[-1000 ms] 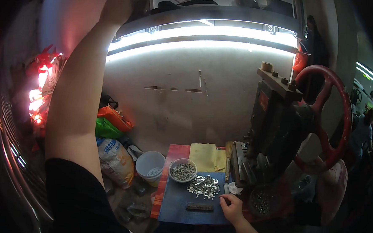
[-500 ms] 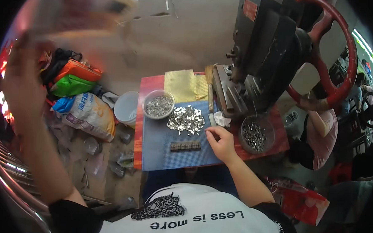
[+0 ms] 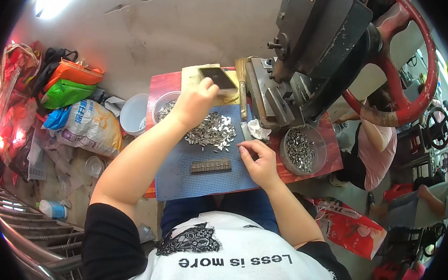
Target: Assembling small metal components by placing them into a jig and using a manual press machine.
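My left hand [image 3: 196, 104] reaches to the back of the work table, its fingers closed at the near edge of a dark, flat, rectangular slab [image 3: 218, 79] that looks like a phone. This lies over a yellow cloth [image 3: 189, 76]. Below that hand is a heap of small shiny metal pieces [image 3: 211, 133] on a blue mesh mat [image 3: 181, 181]. My right hand [image 3: 260, 165] rests at the mat's right side with thumb and fingertips pinched together; whether something small is between them is hidden. Left of it sits a ridged, dark metal block [image 3: 211, 166].
A black press [image 3: 319, 54] with a red handwheel [image 3: 430, 64] stands at the right. Bowls of metal pieces [image 3: 304, 150] flank the mat. A brush [image 3: 242, 85] and crumpled tissue [image 3: 258, 129] lie near the press. Bags [image 3: 85, 125] and a white bucket [image 3: 133, 114] are left. A person [image 3: 375, 148] sits right.
My left hand has come down from high at the left, where it held up a blurred thing, to the yellow cloth. The dark slab now shows there. My right hand stays pinched beside the mat.
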Demonstrator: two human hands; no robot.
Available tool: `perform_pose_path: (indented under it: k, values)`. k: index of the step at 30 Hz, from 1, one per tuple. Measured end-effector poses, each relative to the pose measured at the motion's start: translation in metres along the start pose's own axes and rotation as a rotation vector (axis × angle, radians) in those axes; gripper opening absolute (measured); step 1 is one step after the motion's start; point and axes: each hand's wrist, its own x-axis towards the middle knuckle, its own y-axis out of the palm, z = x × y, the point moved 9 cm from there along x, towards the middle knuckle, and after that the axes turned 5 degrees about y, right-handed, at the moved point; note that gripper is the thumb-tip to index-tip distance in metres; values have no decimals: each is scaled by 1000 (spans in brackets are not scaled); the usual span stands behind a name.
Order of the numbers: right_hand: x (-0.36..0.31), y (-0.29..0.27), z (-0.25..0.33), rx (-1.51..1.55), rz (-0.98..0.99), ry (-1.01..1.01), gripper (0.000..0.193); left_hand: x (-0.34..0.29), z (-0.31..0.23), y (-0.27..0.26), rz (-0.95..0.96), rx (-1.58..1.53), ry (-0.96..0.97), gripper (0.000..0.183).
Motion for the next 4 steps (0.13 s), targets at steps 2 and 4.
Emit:
perform_pose_path:
  k: [2, 4]
  values:
    - [0, 1, -2, 8, 18, 14, 13, -4, -1, 8, 68, -14, -13, 15]
    - [3, 3, -3, 12, 29, 11, 13, -8, 5, 18, 138, 12, -20, 19]
